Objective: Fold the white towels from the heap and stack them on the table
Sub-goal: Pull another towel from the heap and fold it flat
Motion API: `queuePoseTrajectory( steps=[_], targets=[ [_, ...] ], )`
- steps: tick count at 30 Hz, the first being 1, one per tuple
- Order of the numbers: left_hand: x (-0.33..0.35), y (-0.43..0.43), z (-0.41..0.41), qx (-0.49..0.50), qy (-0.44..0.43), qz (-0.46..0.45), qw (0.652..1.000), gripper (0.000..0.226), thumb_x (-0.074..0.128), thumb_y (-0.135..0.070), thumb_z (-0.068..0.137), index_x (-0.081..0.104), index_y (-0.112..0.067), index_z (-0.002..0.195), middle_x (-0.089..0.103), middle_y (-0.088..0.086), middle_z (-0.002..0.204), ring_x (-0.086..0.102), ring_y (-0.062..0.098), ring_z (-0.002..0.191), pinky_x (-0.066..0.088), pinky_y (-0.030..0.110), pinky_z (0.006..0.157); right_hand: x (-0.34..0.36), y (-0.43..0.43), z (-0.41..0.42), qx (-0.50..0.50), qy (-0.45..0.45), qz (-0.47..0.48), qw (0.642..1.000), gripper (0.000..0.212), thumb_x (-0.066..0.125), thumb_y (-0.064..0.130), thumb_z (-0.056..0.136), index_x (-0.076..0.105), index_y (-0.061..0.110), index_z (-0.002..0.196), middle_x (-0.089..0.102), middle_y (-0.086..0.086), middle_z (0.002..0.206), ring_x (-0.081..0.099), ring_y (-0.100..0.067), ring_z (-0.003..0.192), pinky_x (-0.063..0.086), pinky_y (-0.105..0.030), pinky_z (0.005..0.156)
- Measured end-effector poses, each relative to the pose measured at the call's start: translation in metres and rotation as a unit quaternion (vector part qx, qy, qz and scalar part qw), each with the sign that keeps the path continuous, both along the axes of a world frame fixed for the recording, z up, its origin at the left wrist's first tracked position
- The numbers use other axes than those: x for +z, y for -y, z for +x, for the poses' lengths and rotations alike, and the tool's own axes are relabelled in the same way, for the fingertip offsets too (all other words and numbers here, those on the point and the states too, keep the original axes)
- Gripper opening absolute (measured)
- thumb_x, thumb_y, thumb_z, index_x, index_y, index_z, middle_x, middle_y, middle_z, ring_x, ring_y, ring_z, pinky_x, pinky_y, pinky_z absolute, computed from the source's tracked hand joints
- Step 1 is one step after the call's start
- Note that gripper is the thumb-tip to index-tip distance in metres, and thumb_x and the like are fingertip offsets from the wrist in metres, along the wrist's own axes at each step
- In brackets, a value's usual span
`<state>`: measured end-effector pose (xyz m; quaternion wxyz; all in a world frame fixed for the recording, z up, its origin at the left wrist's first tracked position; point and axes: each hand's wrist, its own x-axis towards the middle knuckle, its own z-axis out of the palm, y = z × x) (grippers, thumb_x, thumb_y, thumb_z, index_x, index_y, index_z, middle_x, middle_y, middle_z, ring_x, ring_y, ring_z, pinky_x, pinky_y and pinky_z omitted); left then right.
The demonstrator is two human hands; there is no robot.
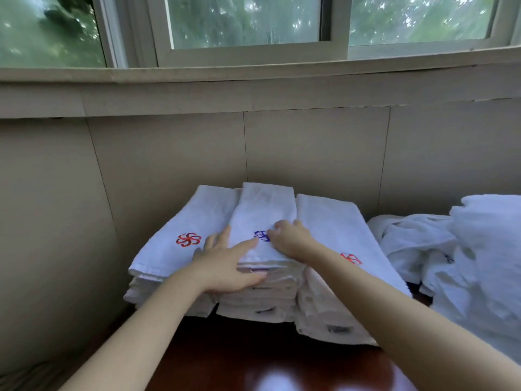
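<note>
Three stacks of folded white terry towels stand side by side on a glossy dark red-brown wooden table (253,359), against a beige panelled wall (169,153). The left stack (180,249) and right stack (332,230) show red embroidered emblems; the middle stack (262,210) shows a blue one. The left hand (225,263) lies flat, fingers spread, on the middle stack's front edge. The right hand (290,238), fingers curled, apparently pinches its top towel. An unfolded white towel heap (465,249) lies at right.

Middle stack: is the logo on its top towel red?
No, the logo on the middle stack is blue; red logos mark the left stack and right stack.
</note>
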<state>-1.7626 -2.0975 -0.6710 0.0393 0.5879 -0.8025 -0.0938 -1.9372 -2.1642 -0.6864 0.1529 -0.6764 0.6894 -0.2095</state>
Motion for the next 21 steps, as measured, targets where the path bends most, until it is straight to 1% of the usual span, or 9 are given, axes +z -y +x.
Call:
queuePoseTrajectory(
  steps=[2,6,8,10,12,14,16,18,21],
  targets=[
    [-0.016,-0.012,-0.002,-0.010,0.056,-0.074,0.996,0.074,0.042,-0.059,0.092,-0.005,-0.047,0.148,-0.024,-0.002,0.157,-0.020,0.023,0.145,-0.004,0.049,0.116,-0.004,-0.035,0.003,0.051,-0.044,-0.005,0.998,0.051,0.031,0.038,0.100,0.033,0.014,0.145,0.015,-0.014,0.155,0.013,-0.034,0.143,0.019,-0.044,0.114],
    [-0.040,-0.046,-0.017,0.029,0.104,-0.170,0.979,0.071,0.032,-0.028,0.102,-0.021,-0.024,0.149,-0.024,0.001,0.157,-0.019,0.023,0.146,-0.005,0.050,0.116,0.005,-0.106,-0.009,0.168,-0.153,-0.019,0.974,0.053,0.034,0.032,0.101,0.021,0.009,0.147,0.019,-0.009,0.154,0.020,-0.025,0.140,0.023,-0.042,0.112],
    [-0.045,-0.063,-0.026,0.044,0.116,-0.161,0.979,0.074,0.034,-0.023,0.100,-0.022,-0.014,0.148,-0.026,0.006,0.156,-0.021,0.026,0.145,-0.005,0.052,0.116,0.014,-0.139,-0.024,0.194,-0.167,0.015,0.967,0.057,0.039,0.031,0.100,0.019,0.009,0.149,0.016,-0.007,0.156,0.015,-0.025,0.143,0.019,-0.040,0.113],
    [-0.044,-0.078,-0.041,0.053,0.092,-0.136,0.985,0.074,0.035,-0.028,0.100,-0.019,-0.012,0.149,-0.027,0.008,0.156,-0.021,0.027,0.144,-0.004,0.054,0.115,0.024,-0.167,-0.048,0.201,-0.178,0.026,0.963,0.058,0.042,0.034,0.099,0.022,0.011,0.149,0.016,-0.007,0.156,0.012,-0.025,0.144,0.017,-0.039,0.114],
    [-0.037,-0.095,-0.065,0.033,0.067,-0.120,0.990,0.074,0.036,-0.034,0.100,-0.013,-0.015,0.151,-0.025,0.008,0.157,-0.020,0.027,0.145,-0.002,0.054,0.115,0.032,-0.192,-0.082,0.163,-0.173,0.018,0.971,0.059,0.044,0.037,0.098,0.021,0.018,0.149,0.012,-0.004,0.158,0.009,-0.021,0.145,0.015,-0.040,0.116],
    [-0.033,-0.116,-0.095,-0.010,0.040,-0.098,0.994,0.072,0.038,-0.036,0.099,-0.007,-0.019,0.152,-0.022,0.006,0.158,-0.018,0.027,0.146,0.000,0.052,0.116,0.031,-0.216,-0.127,0.081,-0.170,-0.010,0.982,0.058,0.045,0.038,0.097,0.024,0.023,0.149,0.018,-0.002,0.156,0.012,-0.022,0.145,0.019,-0.042,0.115],
    [-0.034,-0.137,-0.129,-0.057,0.010,-0.093,0.994,0.069,0.038,-0.036,0.098,-0.001,-0.023,0.153,-0.019,0.005,0.158,-0.015,0.025,0.146,0.000,0.049,0.118,0.020,-0.239,-0.173,-0.052,-0.177,-0.048,0.982,0.055,0.043,0.039,0.096,0.027,0.023,0.146,0.022,-0.005,0.153,0.016,-0.027,0.143,0.023,-0.043,0.113],
    [-0.038,-0.156,-0.162,-0.106,-0.016,-0.113,0.988,0.065,0.040,-0.034,0.097,0.007,-0.024,0.152,-0.011,0.003,0.159,-0.009,0.022,0.147,0.003,0.043,0.119,0.004,-0.265,-0.213,-0.176,-0.191,-0.051,0.964,0.057,0.043,0.042,0.095,0.025,0.022,0.145,0.023,-0.009,0.152,0.018,-0.031,0.141,0.024,-0.045,0.112],
    [-0.050,-0.179,-0.209,-0.168,-0.047,-0.111,0.978,0.062,0.041,-0.033,0.096,0.014,-0.023,0.152,-0.002,0.003,0.160,-0.002,0.018,0.147,0.005,0.035,0.119,-0.035,-0.298,-0.249,-0.201,-0.190,0.021,0.961,0.067,0.046,0.052,0.090,0.023,0.019,0.145,0.035,-0.011,0.141,0.034,-0.030,0.131,0.032,-0.041,0.107]
  ],
)
